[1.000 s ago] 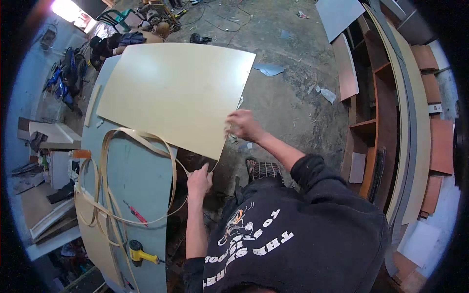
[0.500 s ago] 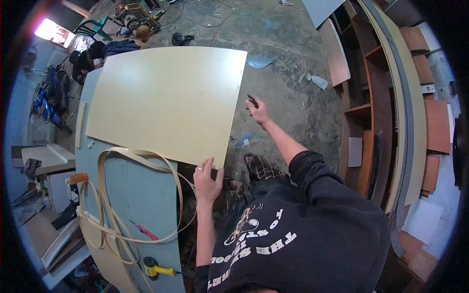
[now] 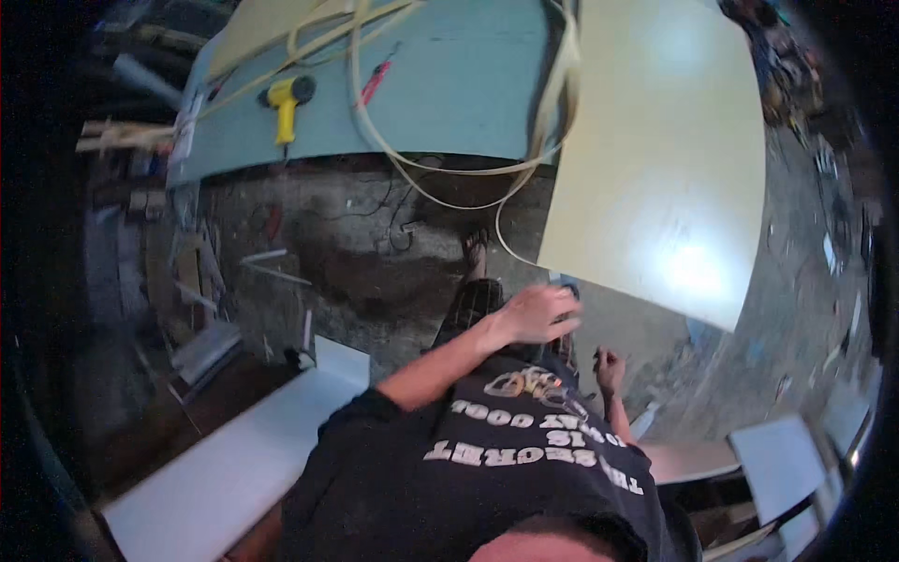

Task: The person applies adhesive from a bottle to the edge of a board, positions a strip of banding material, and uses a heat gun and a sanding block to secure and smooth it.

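My left hand (image 3: 541,314) hovers in front of my shirt, just short of the near corner of a large cream board (image 3: 660,159). Its thumb and fingers are bent and apart, a little blurred, with nothing plainly held. Lower and to the right, beside my body, my right hand (image 3: 610,369) hangs with its fingers loosely curled; nothing shows in it. Loops of cream edging strip (image 3: 449,171) lie over the blue-grey tabletop (image 3: 459,84) and droop past its front edge, beside the board.
A yellow heat gun (image 3: 286,105) and a red-handled tool (image 3: 376,82) lie on the tabletop. Cables lie on the floor beneath. A long white panel (image 3: 225,459) is at the lower left, and pale panels (image 3: 777,464) stand at the lower right.
My view has swung to the left, so the table and board now lie across the top. My left hand has come off the board's edge; my right hand has dropped to my side.
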`<state>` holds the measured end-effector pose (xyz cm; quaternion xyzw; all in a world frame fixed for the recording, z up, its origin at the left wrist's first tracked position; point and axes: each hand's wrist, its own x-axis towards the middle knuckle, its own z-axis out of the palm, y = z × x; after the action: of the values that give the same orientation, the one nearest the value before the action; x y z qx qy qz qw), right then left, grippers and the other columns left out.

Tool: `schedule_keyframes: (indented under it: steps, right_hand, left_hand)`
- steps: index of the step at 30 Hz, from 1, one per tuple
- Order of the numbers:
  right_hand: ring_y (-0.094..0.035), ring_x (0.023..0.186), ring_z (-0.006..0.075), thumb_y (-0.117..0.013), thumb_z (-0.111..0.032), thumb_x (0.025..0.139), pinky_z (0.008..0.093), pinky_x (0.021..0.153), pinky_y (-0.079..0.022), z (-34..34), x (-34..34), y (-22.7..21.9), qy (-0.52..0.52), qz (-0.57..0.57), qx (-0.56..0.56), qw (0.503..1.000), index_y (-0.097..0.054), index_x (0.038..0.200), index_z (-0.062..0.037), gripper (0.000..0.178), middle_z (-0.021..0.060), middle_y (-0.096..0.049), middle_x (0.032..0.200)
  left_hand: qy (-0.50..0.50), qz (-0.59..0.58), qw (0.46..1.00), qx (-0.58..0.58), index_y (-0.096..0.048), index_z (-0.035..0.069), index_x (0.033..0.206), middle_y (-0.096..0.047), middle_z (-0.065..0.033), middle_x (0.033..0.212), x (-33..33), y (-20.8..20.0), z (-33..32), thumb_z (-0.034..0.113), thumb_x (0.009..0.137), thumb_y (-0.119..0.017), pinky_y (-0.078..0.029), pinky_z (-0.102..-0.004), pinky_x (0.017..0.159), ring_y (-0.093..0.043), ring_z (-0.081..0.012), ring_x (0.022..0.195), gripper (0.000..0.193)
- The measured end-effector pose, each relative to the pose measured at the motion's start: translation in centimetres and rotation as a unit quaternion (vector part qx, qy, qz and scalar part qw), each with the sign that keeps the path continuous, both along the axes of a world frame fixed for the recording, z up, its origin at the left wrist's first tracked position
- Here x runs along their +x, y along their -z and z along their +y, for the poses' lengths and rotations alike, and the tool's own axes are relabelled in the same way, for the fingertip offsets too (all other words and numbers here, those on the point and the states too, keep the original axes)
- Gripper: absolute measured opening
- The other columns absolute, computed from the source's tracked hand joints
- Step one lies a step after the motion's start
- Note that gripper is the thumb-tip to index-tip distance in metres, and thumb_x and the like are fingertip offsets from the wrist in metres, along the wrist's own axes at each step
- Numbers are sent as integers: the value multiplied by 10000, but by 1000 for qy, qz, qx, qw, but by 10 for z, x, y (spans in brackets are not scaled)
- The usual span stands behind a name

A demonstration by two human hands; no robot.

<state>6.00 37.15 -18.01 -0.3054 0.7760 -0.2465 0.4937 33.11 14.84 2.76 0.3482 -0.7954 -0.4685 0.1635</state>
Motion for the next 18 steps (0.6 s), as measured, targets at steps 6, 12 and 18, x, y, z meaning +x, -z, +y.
schedule_keyframes:
  steps: [6,12,18]
  right_hand:
    - [-565,575,98,-586,-233,974,260,533,-468,-47,-78,32,-222,-20,29,975,-660,840,23,298,49,-638,698]
    - [-587,580,120,-622,-252,962,298,535,-474,-94,-54,56,-287,-114,-75,948,-694,833,-20,275,41,-645,666]
    - [-611,625,218,-535,-297,1004,386,605,-474,-124,139,12,-478,41,-230,846,-631,746,18,419,119,-644,682]
  left_hand:
    - [-392,-120,890,200,-710,26,972,-706,-201,896,164,126,143,276,855,-648,-526,-411,735,-698,-342,860,283]
    - [-576,-294,711,276,-719,16,913,-708,-181,852,324,201,302,311,855,-617,-511,-467,760,-694,-344,849,317]
    - [-670,-24,664,331,-735,41,891,-714,-173,839,321,208,379,343,876,-646,-531,-438,735,-696,-324,831,315]
